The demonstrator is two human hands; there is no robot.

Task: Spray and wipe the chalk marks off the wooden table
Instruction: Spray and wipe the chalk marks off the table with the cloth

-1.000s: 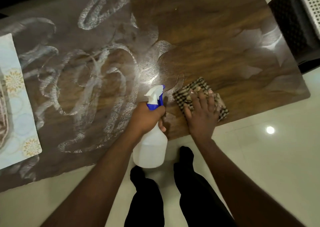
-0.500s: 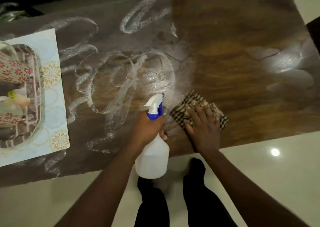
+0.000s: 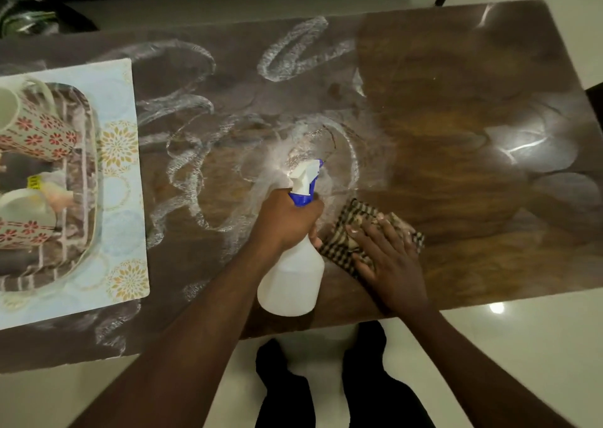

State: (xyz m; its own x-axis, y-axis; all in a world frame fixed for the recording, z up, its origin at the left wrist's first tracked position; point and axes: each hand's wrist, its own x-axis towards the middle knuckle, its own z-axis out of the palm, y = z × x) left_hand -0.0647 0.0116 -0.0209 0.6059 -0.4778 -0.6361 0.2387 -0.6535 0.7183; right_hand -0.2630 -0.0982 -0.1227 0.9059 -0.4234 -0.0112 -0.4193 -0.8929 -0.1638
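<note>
Near the front edge of the wooden worktop (image 3: 456, 101), the left hand (image 3: 287, 222) has its grip wrapped fully around the neck of a white spray bottle (image 3: 292, 280), just under the blue collar, with the nozzle aimed at a wet patch among the chalk marks (image 3: 293, 52). Whether a finger sits on the trigger cannot be told. The right hand (image 3: 388, 264) lies flat and spread, its grip open, pressing a checked cloth (image 3: 339, 235) onto the wood just beside the bottle. White loops and smears cover the middle and left of the surface; the right part looks dark and mostly clean, so the job seems about half done. The bottle looks like light plastic, probably partly full, and any drips could make it slippery; the neck is the sensible place to hold it, since it leaves the trigger within reach. The cloth is soft and limp, so it will bunch unless the palm keeps it spread. Further left, a patterned mat (image 3: 120, 199) carries a tray (image 3: 88, 225) with mugs (image 3: 36, 130), which look breakable; wiping toward them calls for care.
</note>
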